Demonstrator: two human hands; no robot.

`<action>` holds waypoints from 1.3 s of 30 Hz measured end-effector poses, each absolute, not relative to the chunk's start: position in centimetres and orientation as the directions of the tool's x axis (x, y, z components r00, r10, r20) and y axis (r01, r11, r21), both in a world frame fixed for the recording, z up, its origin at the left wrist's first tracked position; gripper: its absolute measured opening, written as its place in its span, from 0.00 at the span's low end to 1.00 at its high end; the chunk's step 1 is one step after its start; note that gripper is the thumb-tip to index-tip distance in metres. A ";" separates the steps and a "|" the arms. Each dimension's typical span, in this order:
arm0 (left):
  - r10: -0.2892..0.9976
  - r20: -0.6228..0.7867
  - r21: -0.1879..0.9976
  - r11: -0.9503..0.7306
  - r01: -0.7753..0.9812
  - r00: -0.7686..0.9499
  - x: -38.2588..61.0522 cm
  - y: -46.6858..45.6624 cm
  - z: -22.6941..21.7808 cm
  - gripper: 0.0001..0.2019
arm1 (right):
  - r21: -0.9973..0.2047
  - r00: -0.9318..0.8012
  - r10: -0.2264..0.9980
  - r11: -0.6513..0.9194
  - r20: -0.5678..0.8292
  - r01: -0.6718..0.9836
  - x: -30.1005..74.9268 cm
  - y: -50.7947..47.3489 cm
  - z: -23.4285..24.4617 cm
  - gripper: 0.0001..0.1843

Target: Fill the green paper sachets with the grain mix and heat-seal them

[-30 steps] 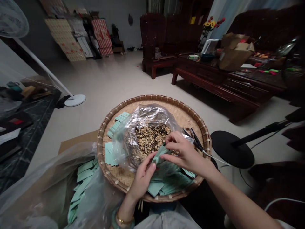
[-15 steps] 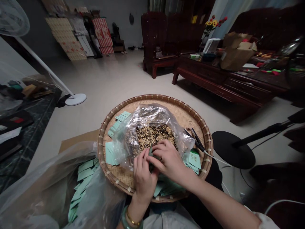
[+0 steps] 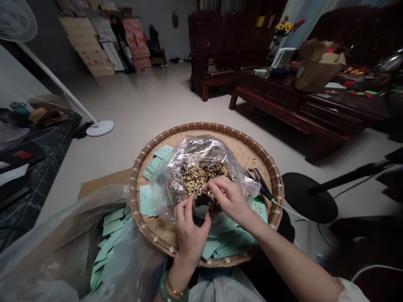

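Note:
My left hand (image 3: 191,228) holds a small green packet (image 3: 201,205) between thumb and fingers, with its dark opening spread upward. Just above and to the right of it is my right hand (image 3: 231,201), its fingers pinched together; whatever is between the fingertips is too small to make out. Beneath both hands lies a clear plastic bag (image 3: 217,144), rolled open around a dry, flaky mix of pale and dark bits (image 3: 195,178). The bag rests on a round woven bamboo tray (image 3: 252,144). More flat green packets (image 3: 234,242) lie near the tray's front edge.
Stacks of green packets (image 3: 147,201) line the tray's left side. A black tool with a white cord (image 3: 263,184) sits at the right rim. Left of the tray, a large plastic bag (image 3: 63,243) holds more packets. Fan stands (image 3: 100,128) and a low wooden table (image 3: 283,105) surround.
My right hand has lifted away from the packet, up and to the right, with its fingers drawn together. The packet in my left hand now shows an open mouth.

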State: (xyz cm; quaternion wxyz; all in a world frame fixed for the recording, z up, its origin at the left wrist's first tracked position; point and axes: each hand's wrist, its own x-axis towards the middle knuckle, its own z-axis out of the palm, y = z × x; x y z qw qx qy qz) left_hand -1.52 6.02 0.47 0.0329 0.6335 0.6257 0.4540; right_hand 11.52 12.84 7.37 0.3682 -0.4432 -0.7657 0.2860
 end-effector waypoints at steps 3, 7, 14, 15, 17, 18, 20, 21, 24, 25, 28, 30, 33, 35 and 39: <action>0.808 0.548 0.628 -0.227 0.745 -0.215 -1.6 6.1 0.6 0.23 | -0.728 -0.321 0.882 0.468 0.346 0.500 11.4 16.5 5.4 0.09; 0.790 0.572 0.626 -0.247 0.740 -0.220 -1.5 5.9 0.6 0.21 | -0.536 -0.491 0.817 0.572 0.302 0.621 10.0 20.3 4.2 0.11; 0.802 0.557 0.640 -0.249 0.727 -0.214 -1.7 5.9 0.6 0.22 | -0.351 -0.568 0.810 0.580 0.147 0.735 8.7 21.0 5.2 0.12; 0.802 0.557 0.642 -0.252 0.724 -0.215 -1.7 5.9 0.6 0.22 | -0.354 -0.568 0.810 0.578 0.144 0.735 8.7 21.0 5.1 0.11; 0.802 0.558 0.646 -0.258 0.719 -0.214 -1.7 6.0 0.6 0.22 | -0.362 -0.552 0.819 0.568 0.157 0.739 8.7 21.1 4.9 0.10; 0.802 0.558 0.648 -0.260 0.716 -0.215 -1.7 6.0 0.6 0.22 | -0.368 -0.545 0.822 0.564 0.163 0.739 8.7 21.1 4.8 0.10; 0.801 0.559 0.652 -0.265 0.711 -0.215 -1.7 6.0 0.6 0.21 | -0.392 -0.543 0.823 0.561 0.166 0.729 8.6 21.3 4.5 0.08; 0.801 0.558 0.655 -0.265 0.708 -0.216 -1.8 6.0 0.7 0.21 | -0.410 -0.542 0.824 0.557 0.165 0.723 8.6 21.3 4.4 0.08; 0.807 0.545 0.668 -0.256 0.699 -0.226 -1.9 6.0 0.8 0.22 | -0.472 -0.517 0.834 0.541 0.194 0.696 8.7 21.3 4.2 0.09; 0.807 0.543 0.671 -0.253 0.697 -0.229 -1.9 6.0 0.9 0.22 | -0.498 -0.507 0.834 0.542 0.219 0.677 8.8 21.2 4.2 0.09; 0.802 0.545 0.672 -0.245 0.699 -0.243 -2.1 6.1 1.0 0.22 | -0.595 -0.462 0.840 0.533 0.286 0.602 9.6 20.6 4.1 0.09; 0.806 0.539 0.676 -0.240 0.697 -0.245 -2.2 6.1 0.9 0.22 | -0.688 -0.417 0.866 0.481 0.275 0.543 10.5 20.0 4.4 0.08; 0.814 0.530 0.682 -0.244 0.689 -0.236 -2.2 6.2 0.8 0.22 | -0.836 -0.399 0.899 0.353 0.180 0.419 11.8 18.6 5.6 0.07; 0.816 0.529 0.685 -0.249 0.685 -0.233 -2.1 6.2 0.8 0.22 | -0.895 -0.439 0.889 0.295 0.129 0.335 12.5 17.5 7.0 0.07; 0.831 0.505 0.698 -0.235 0.676 -0.233 -1.9 6.2 0.9 0.22 | -0.911 -0.548 0.829 0.305 0.110 0.279 12.9 15.4 10.2 0.08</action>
